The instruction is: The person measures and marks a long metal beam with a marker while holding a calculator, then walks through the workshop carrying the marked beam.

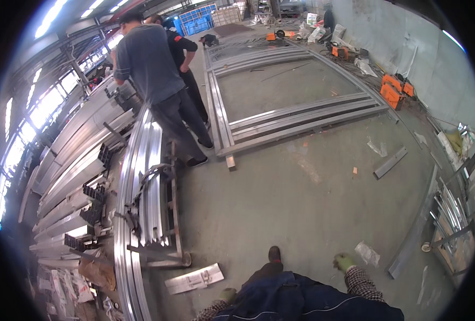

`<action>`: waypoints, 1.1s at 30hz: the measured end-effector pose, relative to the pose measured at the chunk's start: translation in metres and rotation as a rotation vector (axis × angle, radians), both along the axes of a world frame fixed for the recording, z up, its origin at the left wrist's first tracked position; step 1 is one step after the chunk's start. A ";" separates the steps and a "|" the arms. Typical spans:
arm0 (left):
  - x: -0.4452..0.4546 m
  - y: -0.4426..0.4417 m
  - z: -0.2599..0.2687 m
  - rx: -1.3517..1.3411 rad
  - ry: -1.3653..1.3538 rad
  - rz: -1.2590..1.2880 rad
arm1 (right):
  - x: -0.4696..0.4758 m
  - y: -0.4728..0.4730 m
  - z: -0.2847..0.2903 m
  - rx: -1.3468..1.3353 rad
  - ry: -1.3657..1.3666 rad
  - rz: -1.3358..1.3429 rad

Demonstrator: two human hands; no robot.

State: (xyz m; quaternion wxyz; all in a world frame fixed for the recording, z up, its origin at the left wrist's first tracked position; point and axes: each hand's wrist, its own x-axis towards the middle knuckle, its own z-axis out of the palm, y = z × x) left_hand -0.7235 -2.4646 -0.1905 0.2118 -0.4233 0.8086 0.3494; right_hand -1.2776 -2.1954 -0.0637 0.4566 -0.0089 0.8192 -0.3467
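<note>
My right hand (343, 262), in a pale green glove, hangs out to the right over the floor. Nothing shows in its loosely curled fingers, and a crumpled piece of clear plastic (368, 253) lies beyond it. Low at my left side is my gloved left hand (228, 295); its fingers are too blurred and hidden to read. The nearest thing to it is a flat metal plate (195, 278) on the floor. One dark shoe (274, 253) points forward below me. Ahead, a large welded frame of metal tubes (301, 127) lies flat on the floor.
Long shiny metal profiles (129, 224) rest on a wheeled cart (177, 216) at left, beside stacked profiles (72, 168). Two people (153, 68) stand beyond the cart. Orange machines (392, 90) line the right wall. A short metal bar (390, 163) and a longer one (412, 228) lie right.
</note>
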 end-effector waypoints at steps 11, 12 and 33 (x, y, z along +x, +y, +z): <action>-0.311 -0.324 0.096 0.413 0.331 0.951 | -0.075 -0.032 -0.153 0.085 0.370 1.022; -0.333 -0.343 0.094 0.419 0.334 0.952 | -0.089 -0.041 -0.167 0.127 0.326 1.068; -0.664 -0.679 0.056 0.531 0.274 1.134 | -0.645 -0.803 -0.004 -0.346 0.167 0.202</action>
